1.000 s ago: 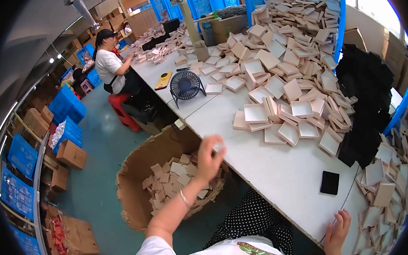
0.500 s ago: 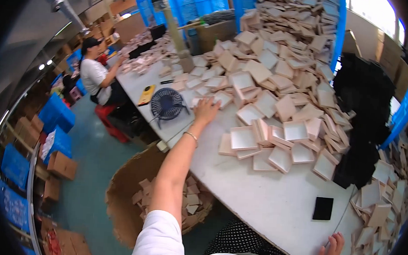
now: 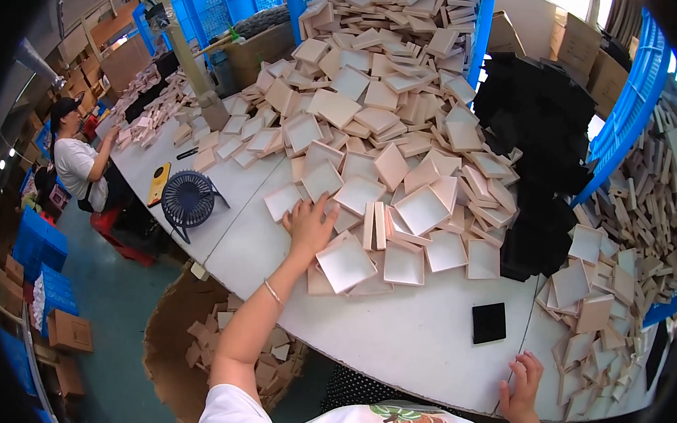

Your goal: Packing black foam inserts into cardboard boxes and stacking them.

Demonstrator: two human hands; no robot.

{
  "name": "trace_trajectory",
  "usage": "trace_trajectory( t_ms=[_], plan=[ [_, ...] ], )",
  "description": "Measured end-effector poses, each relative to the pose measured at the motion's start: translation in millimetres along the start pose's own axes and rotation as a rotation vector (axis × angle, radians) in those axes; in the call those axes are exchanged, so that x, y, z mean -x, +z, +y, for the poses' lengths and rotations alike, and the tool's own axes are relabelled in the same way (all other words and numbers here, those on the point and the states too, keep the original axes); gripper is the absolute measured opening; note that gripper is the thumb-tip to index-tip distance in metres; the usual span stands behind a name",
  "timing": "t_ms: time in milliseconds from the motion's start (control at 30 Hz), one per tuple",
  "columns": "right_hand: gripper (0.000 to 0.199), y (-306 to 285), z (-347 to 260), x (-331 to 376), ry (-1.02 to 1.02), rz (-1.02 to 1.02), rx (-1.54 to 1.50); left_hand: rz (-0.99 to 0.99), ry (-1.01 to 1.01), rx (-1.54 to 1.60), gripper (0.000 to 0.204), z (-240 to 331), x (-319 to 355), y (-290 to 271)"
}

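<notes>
My left hand (image 3: 312, 224) reaches out to the near left edge of a big heap of shallow pale-pink box trays with white insides. Its fingers are spread and rest against the trays there, between one white-lined tray (image 3: 283, 201) and another tray (image 3: 346, 264) lying nearer to me. At the table's front edge, my right hand (image 3: 524, 386) holds nothing, its fingers apart and loosely bent. Just beyond it a flat black square (image 3: 489, 323) lies on the white table (image 3: 415, 348).
A dark desk fan (image 3: 189, 199) and a yellow object (image 3: 159, 183) stand left. Black pieces (image 3: 540, 146) are piled right of the trays, beside more trays (image 3: 593, 293). Below the table sits a large carton (image 3: 162, 340) with trays inside. A person (image 3: 78, 157) sits far left.
The view has shifted, with the table sliding left in it. My left hand has moved along the heap toward the nearer trays, some of which now lie differently. The right hand stays by the table edge.
</notes>
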State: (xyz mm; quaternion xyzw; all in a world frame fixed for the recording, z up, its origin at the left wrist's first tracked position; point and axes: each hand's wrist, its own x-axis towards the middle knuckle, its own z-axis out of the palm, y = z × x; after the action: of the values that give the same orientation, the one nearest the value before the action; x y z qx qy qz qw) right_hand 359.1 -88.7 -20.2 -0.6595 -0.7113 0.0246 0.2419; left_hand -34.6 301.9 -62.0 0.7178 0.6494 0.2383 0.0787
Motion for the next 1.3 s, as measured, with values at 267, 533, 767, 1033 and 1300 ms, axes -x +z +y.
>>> trace_trajectory(
  t_ms=[267,533,767,1033,1300],
  plan=[
    [0.04,-8.1,-18.5,-96.1,-0.292,0.103,0.007,-0.051,0.181,0.198,0.062,36.9,55.3,-8.2],
    [0.041,5.4,-10.9,-125.8,-0.297,0.106,0.071,0.409,-0.016,0.097,0.054,-27.4,-63.5,-68.1],
    [0.039,11.7,24.6,-111.9,0.046,0.291,0.109,0.289,-0.642,-0.155,0.064,-149.8,-238.1,-92.2],
    [0.056,-6.0,6.1,-131.0,0.151,0.138,0.424,0.103,-0.795,-0.158,0.079,-201.7,-273.0,-73.1],
    [0.053,-11.5,6.2,-123.5,0.212,0.134,0.32,-0.014,-0.66,-0.175,0.072,-119.2,-227.6,-44.0]
  ],
)
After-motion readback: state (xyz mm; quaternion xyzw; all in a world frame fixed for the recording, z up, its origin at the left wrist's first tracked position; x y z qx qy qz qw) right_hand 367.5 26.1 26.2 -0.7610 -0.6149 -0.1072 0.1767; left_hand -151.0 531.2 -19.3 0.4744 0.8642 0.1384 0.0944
